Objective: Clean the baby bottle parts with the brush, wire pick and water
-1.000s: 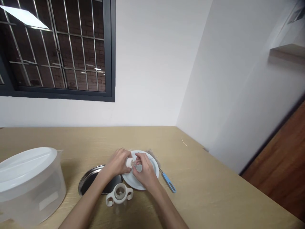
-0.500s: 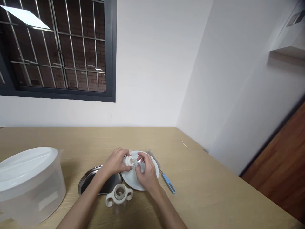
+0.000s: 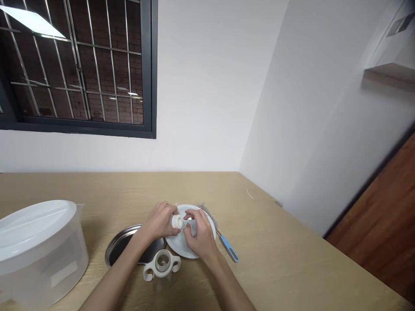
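Note:
My left hand (image 3: 162, 220) is closed around a small white bottle collar (image 3: 177, 221), its round opening turned toward my right hand. My right hand (image 3: 199, 231) pinches a thin pale stick (image 3: 188, 220) that points at the collar; its exact kind is too small to make out. Both hands are above a white plate (image 3: 181, 250). Just below them stands a clear baby bottle with a cream two-handled ring (image 3: 162, 274) and an uncovered top. A round metal tray (image 3: 113, 248) lies partly under my left forearm.
A large translucent tub (image 3: 61, 259) with a white lid (image 3: 35, 224) stands at the left. Right of the plate lies a brush with a blue handle (image 3: 229, 249). A thin white strand (image 3: 249, 194) rests near the table's right edge. Behind the table is a wall (image 3: 201, 108).
Half a second ago a clear teat-like piece showed at the collar's opening; now it is no longer visible there. The collar has tilted slightly, and both hands stay nearly in place.

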{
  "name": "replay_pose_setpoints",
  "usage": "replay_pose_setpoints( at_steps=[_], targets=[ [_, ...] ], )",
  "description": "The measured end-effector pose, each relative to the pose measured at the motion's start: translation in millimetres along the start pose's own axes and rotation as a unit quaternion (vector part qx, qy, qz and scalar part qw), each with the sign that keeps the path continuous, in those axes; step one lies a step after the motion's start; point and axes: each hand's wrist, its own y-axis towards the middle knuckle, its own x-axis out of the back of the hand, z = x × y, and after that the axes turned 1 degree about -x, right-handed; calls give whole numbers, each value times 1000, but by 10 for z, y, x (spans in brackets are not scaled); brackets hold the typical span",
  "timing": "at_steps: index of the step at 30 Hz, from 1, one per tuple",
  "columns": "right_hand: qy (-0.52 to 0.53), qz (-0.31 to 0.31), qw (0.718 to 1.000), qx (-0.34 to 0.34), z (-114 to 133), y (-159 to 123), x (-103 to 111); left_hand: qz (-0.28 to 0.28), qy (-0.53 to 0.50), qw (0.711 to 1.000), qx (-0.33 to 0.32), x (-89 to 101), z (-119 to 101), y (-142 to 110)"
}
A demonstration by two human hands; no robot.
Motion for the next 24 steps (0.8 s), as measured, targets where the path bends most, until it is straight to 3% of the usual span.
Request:
replay_pose_setpoints(
  at_steps=[12, 20, 24],
  targets=[
    [1, -68, 996, -62, -24, 58, 83, -12, -73, 997, 21, 41, 18, -2],
    [-13, 23, 998, -55, 90, 63, 78, -46, -86, 995, -34, 70, -123, -4],
    [-21, 38, 998, -51, 114, 63, 52, -53, -79, 994, -60, 70, -176, -5]
  ],
)
